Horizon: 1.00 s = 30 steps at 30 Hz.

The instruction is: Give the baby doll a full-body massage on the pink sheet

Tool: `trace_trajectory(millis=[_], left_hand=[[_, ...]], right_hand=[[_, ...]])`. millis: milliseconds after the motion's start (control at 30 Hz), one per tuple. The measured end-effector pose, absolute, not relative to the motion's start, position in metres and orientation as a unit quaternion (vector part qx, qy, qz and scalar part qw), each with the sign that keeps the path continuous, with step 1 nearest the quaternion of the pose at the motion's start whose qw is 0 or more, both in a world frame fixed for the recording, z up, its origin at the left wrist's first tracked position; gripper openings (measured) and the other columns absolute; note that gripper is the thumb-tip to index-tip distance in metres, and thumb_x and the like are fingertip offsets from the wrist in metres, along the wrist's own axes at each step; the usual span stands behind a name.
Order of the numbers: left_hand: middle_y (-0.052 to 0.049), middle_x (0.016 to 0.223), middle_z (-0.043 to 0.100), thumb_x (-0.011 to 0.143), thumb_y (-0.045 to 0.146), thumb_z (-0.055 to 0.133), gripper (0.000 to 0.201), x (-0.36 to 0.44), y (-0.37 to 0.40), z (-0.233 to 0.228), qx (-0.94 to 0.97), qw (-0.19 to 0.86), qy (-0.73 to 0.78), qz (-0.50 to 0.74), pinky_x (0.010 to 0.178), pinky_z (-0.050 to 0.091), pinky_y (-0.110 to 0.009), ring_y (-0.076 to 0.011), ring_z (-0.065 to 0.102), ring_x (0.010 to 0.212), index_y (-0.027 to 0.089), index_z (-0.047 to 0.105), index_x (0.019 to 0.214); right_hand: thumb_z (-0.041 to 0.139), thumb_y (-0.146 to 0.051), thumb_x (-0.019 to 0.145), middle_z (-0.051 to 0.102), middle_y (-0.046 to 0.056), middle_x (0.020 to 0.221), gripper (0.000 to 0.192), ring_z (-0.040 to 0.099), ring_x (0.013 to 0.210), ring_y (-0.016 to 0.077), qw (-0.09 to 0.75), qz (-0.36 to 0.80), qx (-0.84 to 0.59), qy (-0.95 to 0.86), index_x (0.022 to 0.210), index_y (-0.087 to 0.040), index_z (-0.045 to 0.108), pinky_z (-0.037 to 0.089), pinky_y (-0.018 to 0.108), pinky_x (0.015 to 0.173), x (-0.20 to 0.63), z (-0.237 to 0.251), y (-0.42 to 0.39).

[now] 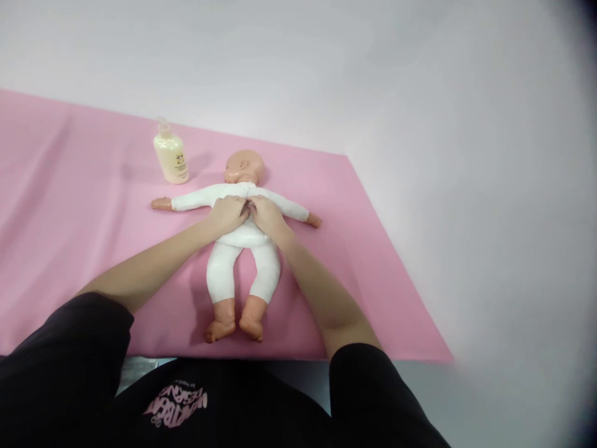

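On the pink mat (93,261), the baby doll (242,249) lies on its back with its long axis running straight away from the person: bare feet nearest the person's body, head at the far end, close to the mat's far edge. Its arms are spread out to either side, so the doll makes a cross, and it wears a white one-piece suit. Both hands meet on the doll's chest, just below its chin. The left hand (228,213) comes in from the doll's near-left side and the right hand (267,214) from its near-right side, forearms angled inward so that the fingertips touch or nearly touch at the midline of the doll's chest. Each hand is curled, fingers bent down onto the white cloth; whether they pinch the fabric or only press on it cannot be told from this view. Neither hand is clearly nearer: both rest on the doll's torso, level with each other, with the doll's legs running back between the two forearms. Beyond the doll's outstretched arm on the left side, well apart from both hands, a cream lotion bottle (171,158) stands upright, near the doll's head. To the doll's right, the mat ends and a pale grey surface (466,186) begins.
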<state>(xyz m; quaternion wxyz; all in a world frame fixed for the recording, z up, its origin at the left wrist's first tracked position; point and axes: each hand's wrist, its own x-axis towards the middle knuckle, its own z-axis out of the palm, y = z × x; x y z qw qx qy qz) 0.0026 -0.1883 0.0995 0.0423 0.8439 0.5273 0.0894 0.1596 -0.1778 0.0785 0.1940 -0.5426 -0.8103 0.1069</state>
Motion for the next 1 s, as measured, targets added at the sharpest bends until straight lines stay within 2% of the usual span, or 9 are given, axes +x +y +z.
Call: trace_trajectory(millis=[133, 233, 367, 500, 800, 1000], left_hand=[[-0.017, 0.125, 0.074, 0.105, 0.029, 0.048, 0.037, 0.001, -0.186, 0.095, 0.849, 0.036, 0.518, 0.103, 0.095, 0.054, -0.046, -0.0352, 0.069, 0.115, 0.011, 0.071, 0.128], [-0.019, 0.125, 0.07, 0.105, 0.031, 0.048, 0.04, 0.001, -0.187, 0.094, 0.848, 0.021, 0.52, 0.104, 0.1, 0.052, -0.05, -0.0383, 0.063, 0.12, 0.01, 0.072, 0.129], [-0.021, 0.136, 0.061, 0.105, 0.034, 0.049, 0.039, -0.001, -0.187, 0.091, 0.846, 0.012, 0.518, 0.129, 0.105, 0.049, -0.056, -0.0409, 0.053, 0.128, 0.012, 0.075, 0.123], [-0.017, 0.149, 0.056, 0.104, 0.033, 0.049, 0.037, -0.002, -0.186, 0.089, 0.849, 0.024, 0.504, 0.154, 0.109, 0.045, -0.058, -0.0399, 0.047, 0.135, 0.015, 0.074, 0.124], [-0.018, 0.142, 0.063, 0.106, 0.033, 0.045, 0.038, -0.001, -0.187, 0.092, 0.849, 0.024, 0.509, 0.142, 0.106, 0.046, -0.058, -0.0396, 0.051, 0.13, 0.014, 0.068, 0.13], [-0.019, 0.141, 0.065, 0.104, 0.03, 0.047, 0.037, -0.002, -0.186, 0.091, 0.841, 0.033, 0.517, 0.156, 0.106, 0.045, -0.056, -0.0393, 0.053, 0.129, 0.012, 0.062, 0.133]], right_hand=[[0.042, -0.011, 0.105, 0.072, 0.018, 0.127, 0.039, 0.066, 0.12, 0.0292, 0.192, 0.09, -0.543, -0.813, 0.131, -0.009, 0.071, 0.05, 0.043, 0.111, 0.161, 0.077, -0.177], [0.043, -0.013, 0.105, 0.068, 0.018, 0.127, 0.038, 0.063, 0.12, 0.0308, 0.2, 0.065, -0.544, -0.812, 0.128, -0.01, 0.073, 0.051, 0.046, 0.11, 0.161, 0.075, -0.178], [0.044, -0.011, 0.102, 0.063, 0.019, 0.136, 0.036, 0.059, 0.124, 0.0318, 0.216, 0.053, -0.532, -0.817, 0.122, -0.01, 0.074, 0.05, 0.046, 0.113, 0.161, 0.075, -0.18], [0.042, -0.008, 0.101, 0.061, 0.019, 0.145, 0.037, 0.056, 0.129, 0.0316, 0.224, 0.057, -0.525, -0.819, 0.12, -0.01, 0.074, 0.047, 0.046, 0.116, 0.161, 0.074, -0.179], [0.037, -0.008, 0.1, 0.066, 0.018, 0.133, 0.039, 0.059, 0.118, 0.0319, 0.208, 0.051, -0.518, -0.828, 0.122, -0.011, 0.069, 0.048, 0.05, 0.113, 0.163, 0.074, -0.176], [0.038, -0.007, 0.097, 0.068, 0.018, 0.131, 0.039, 0.058, 0.122, 0.0321, 0.233, 0.051, -0.505, -0.83, 0.123, -0.011, 0.067, 0.046, 0.048, 0.115, 0.165, 0.067, -0.172]])
